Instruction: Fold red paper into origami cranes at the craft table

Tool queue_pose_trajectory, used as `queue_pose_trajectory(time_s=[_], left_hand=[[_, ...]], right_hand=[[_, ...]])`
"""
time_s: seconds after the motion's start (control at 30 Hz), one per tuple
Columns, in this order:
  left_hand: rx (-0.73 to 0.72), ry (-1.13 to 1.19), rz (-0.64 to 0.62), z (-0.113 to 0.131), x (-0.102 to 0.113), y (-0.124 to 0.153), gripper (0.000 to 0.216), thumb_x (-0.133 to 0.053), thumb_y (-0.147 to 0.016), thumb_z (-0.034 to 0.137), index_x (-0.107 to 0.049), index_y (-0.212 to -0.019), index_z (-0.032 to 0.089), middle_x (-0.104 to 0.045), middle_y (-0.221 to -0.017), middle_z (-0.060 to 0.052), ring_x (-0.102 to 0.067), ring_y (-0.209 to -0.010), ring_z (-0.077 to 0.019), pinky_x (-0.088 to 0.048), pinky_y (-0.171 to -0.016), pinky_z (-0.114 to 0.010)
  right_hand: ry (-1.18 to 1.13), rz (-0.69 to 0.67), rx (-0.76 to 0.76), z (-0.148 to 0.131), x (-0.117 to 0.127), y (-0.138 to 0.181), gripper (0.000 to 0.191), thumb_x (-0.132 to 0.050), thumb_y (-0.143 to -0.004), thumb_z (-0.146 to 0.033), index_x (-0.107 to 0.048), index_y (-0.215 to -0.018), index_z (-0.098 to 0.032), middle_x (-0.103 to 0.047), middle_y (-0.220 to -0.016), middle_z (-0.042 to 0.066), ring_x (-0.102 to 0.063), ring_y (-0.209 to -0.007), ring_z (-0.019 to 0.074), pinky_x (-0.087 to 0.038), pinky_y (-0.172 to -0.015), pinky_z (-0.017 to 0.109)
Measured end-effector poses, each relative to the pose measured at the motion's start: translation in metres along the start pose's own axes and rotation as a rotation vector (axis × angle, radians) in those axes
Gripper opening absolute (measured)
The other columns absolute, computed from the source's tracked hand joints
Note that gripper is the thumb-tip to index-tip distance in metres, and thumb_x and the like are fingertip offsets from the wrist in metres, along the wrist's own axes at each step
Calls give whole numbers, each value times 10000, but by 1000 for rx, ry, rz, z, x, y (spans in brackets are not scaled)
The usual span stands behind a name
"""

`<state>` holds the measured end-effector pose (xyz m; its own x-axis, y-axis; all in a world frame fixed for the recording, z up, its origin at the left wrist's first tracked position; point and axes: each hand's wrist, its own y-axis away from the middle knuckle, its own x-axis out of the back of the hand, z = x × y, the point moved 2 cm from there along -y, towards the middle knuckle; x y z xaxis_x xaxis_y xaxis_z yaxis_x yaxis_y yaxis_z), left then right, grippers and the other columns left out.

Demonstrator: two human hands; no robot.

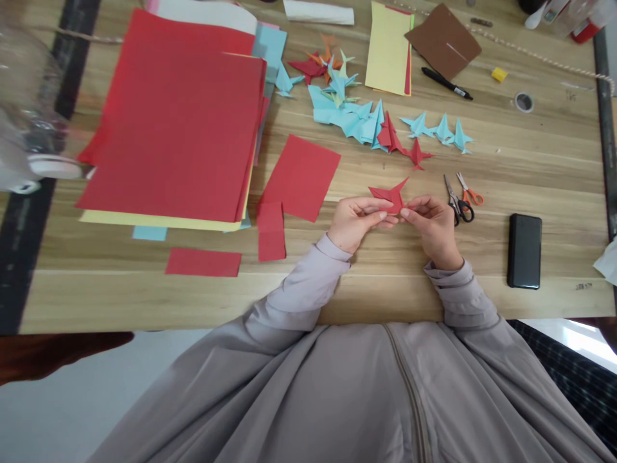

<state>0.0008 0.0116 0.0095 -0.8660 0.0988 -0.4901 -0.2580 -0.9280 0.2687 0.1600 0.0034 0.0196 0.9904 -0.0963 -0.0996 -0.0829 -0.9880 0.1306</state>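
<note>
A folded red paper crane (394,199) is held between both hands just above the table, two narrow points sticking up and away from me. My left hand (355,222) pinches its left side between thumb and fingers. On the lower right edge, the fingertips of my right hand (434,226) are closed on the paper. Beyond the hands lie finished cranes: a red crane (417,154) and several light blue cranes (442,130). Right of my right hand are black-handled scissors (460,207) and orange-handled scissors (471,193).
A large stack of red sheets (178,128) covers the left. Red paper pieces (303,177) lie nearer. Blue folded pieces (347,119), yellow paper (389,48), a brown piece (443,42) and a pen (447,83) are farther back. A black power bank or phone (524,251) sits right.
</note>
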Motion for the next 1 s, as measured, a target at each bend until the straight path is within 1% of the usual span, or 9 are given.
queue_pose_trajectory(time_s=[0.1, 0.17, 0.27, 0.37, 0.57, 0.73, 0.83, 1.0], left_hand=[[-10, 9, -9, 3, -2, 1, 216, -803, -609, 244, -686, -758, 140, -726, -706, -31, -735, -693, -208, -620, -713, -365], [-38, -27, 3, 3, -4, 1, 218, -802, -614, 249, -646, -725, 147, -712, -690, -20, -725, -671, -191, -610, -685, -343], [-135, -124, 55, 0, -6, 0, 323, -849, -572, 263, -553, -652, 162, -685, -643, -2, -696, -606, -161, -571, -604, -290], [-186, -148, 58, -3, -7, -1, 409, -875, -549, 302, -494, -619, 174, -677, -623, 2, -680, -575, -149, -545, -570, -270], [-150, -137, 24, -6, -6, -2, 463, -882, -546, 394, -487, -645, 173, -681, -630, -4, -680, -561, -147, -558, -569, -271], [-63, -51, 46, -7, -5, -2, 489, -902, -503, 375, -487, -649, 162, -680, -601, 11, -676, -518, -139, -568, -531, -248], [-34, 3, 39, -5, -5, -2, 496, -917, -470, 354, -498, -645, 155, -677, -577, 19, -665, -494, -131, -563, -504, -231], [25, 57, 39, -1, -7, -1, 482, -923, -455, 328, -524, -661, 153, -697, -588, 7, -659, -495, -125, -568, -508, -232]], right_hand=[[-1, 4, 6, -1, -1, 0, 370, -879, -550, -422, -647, -742, -207, -707, -668, -33, -662, -571, 119, -576, -598, 267], [-6, 3, 8, -1, -2, 1, 361, -883, -552, -406, -649, -738, -203, -709, -662, -32, -662, -567, 119, -577, -596, 265], [-18, -22, -3, -2, -5, 2, 359, -884, -558, -394, -649, -746, -197, -708, -647, -31, -666, -570, 121, -575, -597, 263], [-25, -35, -22, 0, -5, 3, 369, -885, -557, -394, -646, -756, -194, -703, -638, -32, -664, -566, 121, -566, -588, 262], [-69, -90, -36, 2, -3, 2, 341, -882, -585, -347, -637, -758, -186, -686, -622, -39, -643, -539, 101, -548, -564, 237], [-66, -101, -52, 1, -2, 1, 345, -879, -582, -376, -655, -767, -189, -692, -646, -35, -633, -540, 96, -551, -571, 242], [-64, -100, -61, 1, -2, 1, 351, -876, -575, -395, -675, -780, -194, -697, -650, -31, -629, -533, 102, -547, -562, 253], [-98, -106, -80, 1, 0, 0, 326, -865, -598, -362, -708, -831, -196, -713, -663, -22, -636, -536, 105, -529, -553, 250]])
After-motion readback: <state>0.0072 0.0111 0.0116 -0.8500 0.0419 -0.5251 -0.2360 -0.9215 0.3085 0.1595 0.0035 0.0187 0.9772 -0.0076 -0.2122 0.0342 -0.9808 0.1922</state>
